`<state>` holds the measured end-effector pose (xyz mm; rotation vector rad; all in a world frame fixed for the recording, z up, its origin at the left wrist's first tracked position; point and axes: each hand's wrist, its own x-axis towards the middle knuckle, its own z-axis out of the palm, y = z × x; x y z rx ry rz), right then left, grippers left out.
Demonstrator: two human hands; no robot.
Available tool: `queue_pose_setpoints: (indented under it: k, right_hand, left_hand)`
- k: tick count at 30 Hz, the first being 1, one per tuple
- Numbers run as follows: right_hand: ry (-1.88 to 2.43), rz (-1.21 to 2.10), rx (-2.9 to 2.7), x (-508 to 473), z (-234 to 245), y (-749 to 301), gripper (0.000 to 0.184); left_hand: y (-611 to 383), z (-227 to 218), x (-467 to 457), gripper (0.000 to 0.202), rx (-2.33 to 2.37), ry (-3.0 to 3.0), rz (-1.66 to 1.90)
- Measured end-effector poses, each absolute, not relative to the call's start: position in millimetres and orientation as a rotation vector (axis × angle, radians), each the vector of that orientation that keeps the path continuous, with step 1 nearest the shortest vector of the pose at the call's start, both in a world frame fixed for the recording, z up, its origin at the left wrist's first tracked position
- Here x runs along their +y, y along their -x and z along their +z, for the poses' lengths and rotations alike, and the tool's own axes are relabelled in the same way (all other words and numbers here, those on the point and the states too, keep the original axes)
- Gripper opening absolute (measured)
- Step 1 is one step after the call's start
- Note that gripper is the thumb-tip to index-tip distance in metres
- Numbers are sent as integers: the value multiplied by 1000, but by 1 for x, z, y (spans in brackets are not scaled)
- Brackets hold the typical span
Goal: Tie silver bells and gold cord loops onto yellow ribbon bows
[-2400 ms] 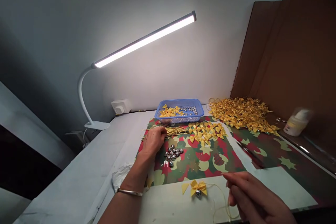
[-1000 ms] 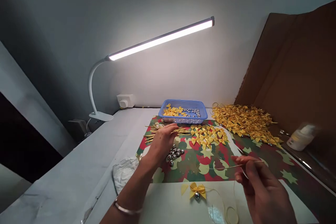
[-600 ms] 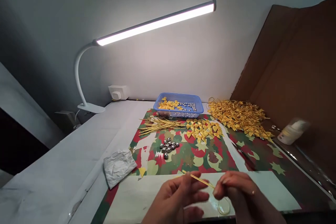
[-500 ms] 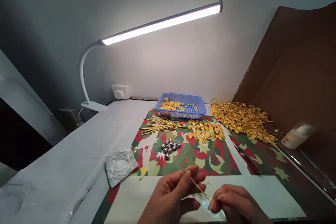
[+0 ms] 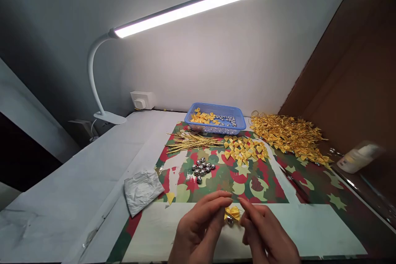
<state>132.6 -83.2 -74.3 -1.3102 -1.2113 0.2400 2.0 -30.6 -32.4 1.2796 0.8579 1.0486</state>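
Between my two hands, low in the middle of the head view, is a small yellow ribbon bow (image 5: 233, 213) with a silver jingle bell (image 5: 229, 220) at its lower side. My left hand (image 5: 202, 225) is closed, its thumb and fingers at the bow's left edge. On the opposite edge, my right hand (image 5: 262, 229) is curled with bent fingers against the bow. The exact grip points are partly hidden by the fingers. Beyond them, loose silver bells (image 5: 202, 168) lie clustered on the patterned sheet (image 5: 222, 185). Spread-out yellow bows (image 5: 244, 149) and gold cords (image 5: 194, 142) lie farther back.
A blue basket (image 5: 216, 128) with bows and bells stands at the back. A heap of finished-looking bows (image 5: 287, 136) lies right, near scissors (image 5: 295, 183), a white bottle (image 5: 357, 159) and cardboard (image 5: 343, 62). At left are a crumpled grey packet (image 5: 143, 192) and a clip lamp (image 5: 194, 6).
My hands have come closer together. The gold cord that stretched between them no longer shows, and a yellow bow with a bell is now visible there. The camera view has shifted slightly.
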Motion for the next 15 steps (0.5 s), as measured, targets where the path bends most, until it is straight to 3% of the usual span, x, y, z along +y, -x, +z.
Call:
queue_pose_setpoints:
  k: [10, 15]
  right_hand:
    - [1343, 234, -1279, -81, -87, -135, 35]
    - [1168, 2, -1479, -83, -81, -149, 42]
  left_hand:
    - [8, -27, -32, 26, 691, -1441, 925]
    - [13, -21, -29, 14, 721, -1197, 669]
